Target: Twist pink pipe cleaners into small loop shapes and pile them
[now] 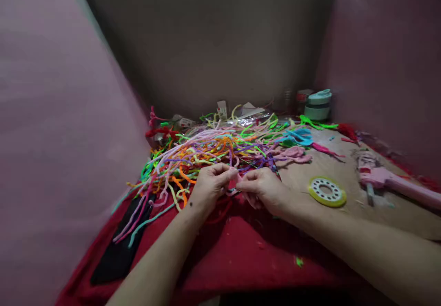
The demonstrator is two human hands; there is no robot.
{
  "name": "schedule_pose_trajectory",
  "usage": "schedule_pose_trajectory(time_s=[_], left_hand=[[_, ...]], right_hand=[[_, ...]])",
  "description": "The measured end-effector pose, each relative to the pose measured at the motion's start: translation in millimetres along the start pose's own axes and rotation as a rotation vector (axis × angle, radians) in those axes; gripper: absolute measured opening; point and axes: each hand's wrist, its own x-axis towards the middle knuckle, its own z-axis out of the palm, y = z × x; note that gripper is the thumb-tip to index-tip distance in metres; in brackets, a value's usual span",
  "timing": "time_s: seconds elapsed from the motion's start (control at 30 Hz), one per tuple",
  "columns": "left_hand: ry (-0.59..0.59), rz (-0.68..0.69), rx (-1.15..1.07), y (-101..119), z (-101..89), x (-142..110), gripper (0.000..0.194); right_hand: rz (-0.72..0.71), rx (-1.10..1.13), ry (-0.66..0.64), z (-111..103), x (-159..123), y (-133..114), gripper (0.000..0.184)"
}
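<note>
While left hand (214,180) and right hand (263,187) are pinching a pink strand (240,178) mid-frame, red cloth (237,246) is ending near bottom-centre.

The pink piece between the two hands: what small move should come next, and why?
Perhaps a gentle twist of the pink piece, since the left hand and the right hand both pinch it, their fingertips close together; its exact shape is too small to tell.
</note>
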Motion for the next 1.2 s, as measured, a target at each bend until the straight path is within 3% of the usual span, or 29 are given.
schedule_pose_trajectory(time_s=[0.2, 0.3, 0.47, 0.57, 0.67, 0.83, 1.2], left_hand=[[-0.122, -0.096, -0.070, 2, 3.6, -2, 0.020], [-0.081, -0.059, -0.079, 1, 7.0, -3, 0.020], [0.078, 0.235, 0.189, -2, 10.7, -7, 0.016], [0.094, 0.336, 0.295, 0, 10.6, -8, 0.010], [0.042, 0.225, 0.242, 5, 8.9, -7, 0.005], [-0.141, -0.007, 0.113, 12, 4.6, -6, 0.010], [-0.051, 0.026, 0.161, 5, 5.8, -4, 0.014]], right_hand=[[-0.018, -0.021, 0.024, 1, -1, -3, 0.023], [-0.015, -0.014, 0.026, 1, -1, -3, 0.023], [0.066, 0.066, 0.026, -1, 1, -3, 0.021], [0.081, 0.100, 0.028, -2, 2, -4, 0.021], [0.075, 0.077, 0.046, -2, 0, -4, 0.020], [0.088, 0.003, 0.003, -3, -1, -2, 0.019], [0.086, 0.023, 0.006, -3, -1, -1, 0.023]])
